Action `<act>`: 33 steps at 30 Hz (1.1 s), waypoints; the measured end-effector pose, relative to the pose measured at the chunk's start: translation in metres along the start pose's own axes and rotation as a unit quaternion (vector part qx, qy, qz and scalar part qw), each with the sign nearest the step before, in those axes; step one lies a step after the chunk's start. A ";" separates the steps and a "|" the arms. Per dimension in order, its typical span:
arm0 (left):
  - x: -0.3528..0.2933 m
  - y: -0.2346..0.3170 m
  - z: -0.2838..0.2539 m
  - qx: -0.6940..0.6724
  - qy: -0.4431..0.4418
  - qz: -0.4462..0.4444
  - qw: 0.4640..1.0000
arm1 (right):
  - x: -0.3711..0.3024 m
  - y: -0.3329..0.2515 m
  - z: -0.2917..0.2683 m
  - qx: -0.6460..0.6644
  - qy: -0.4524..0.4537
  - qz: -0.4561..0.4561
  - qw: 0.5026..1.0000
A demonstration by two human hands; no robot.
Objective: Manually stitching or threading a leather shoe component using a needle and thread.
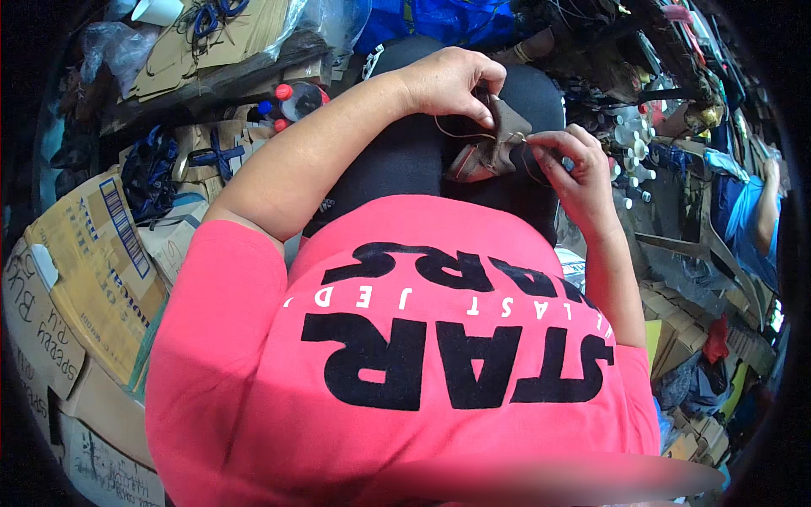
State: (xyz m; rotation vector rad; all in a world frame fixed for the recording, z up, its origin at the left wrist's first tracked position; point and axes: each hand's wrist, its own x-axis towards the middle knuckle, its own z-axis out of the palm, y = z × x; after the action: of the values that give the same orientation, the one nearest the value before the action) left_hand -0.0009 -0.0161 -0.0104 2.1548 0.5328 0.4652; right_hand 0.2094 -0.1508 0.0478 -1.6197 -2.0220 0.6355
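Note:
On my lap, against dark trousers, lies a small brown leather piece that looks like a shoe upper, bent and partly folded. My left hand is closed at its far end, thumb and fingers pinching the leather edge. A thin brown lace loops out below that thumb. From the right, my right hand pinches a strand of lace close to the leather's right edge. Part of the strand hangs under those fingers. The fingertips partly hide where the lace meets the leather.
Flattened cardboard boxes crowd the left side. Bottles with red and blue caps stand beyond my left forearm. Several white plastic bottles are clustered at the right. A person in blue is at the far right edge.

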 end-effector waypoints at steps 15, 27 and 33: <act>0.000 0.003 -0.004 0.003 -0.004 -0.021 1.000 | 0.015 -0.013 -0.008 -0.095 -0.054 -0.023 0.994; 0.000 0.004 -0.002 0.009 0.003 -0.029 1.000 | 0.020 0.016 0.006 0.136 -0.082 0.044 0.986; -0.001 0.005 -0.001 0.015 0.000 -0.039 0.999 | 0.026 0.015 0.020 0.059 -0.060 -0.020 0.996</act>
State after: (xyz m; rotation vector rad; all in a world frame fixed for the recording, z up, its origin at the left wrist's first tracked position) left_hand -0.0013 -0.0185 -0.0060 2.1532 0.6243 0.4163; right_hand 0.2039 -0.1236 0.0248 -1.5024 -2.0538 0.8406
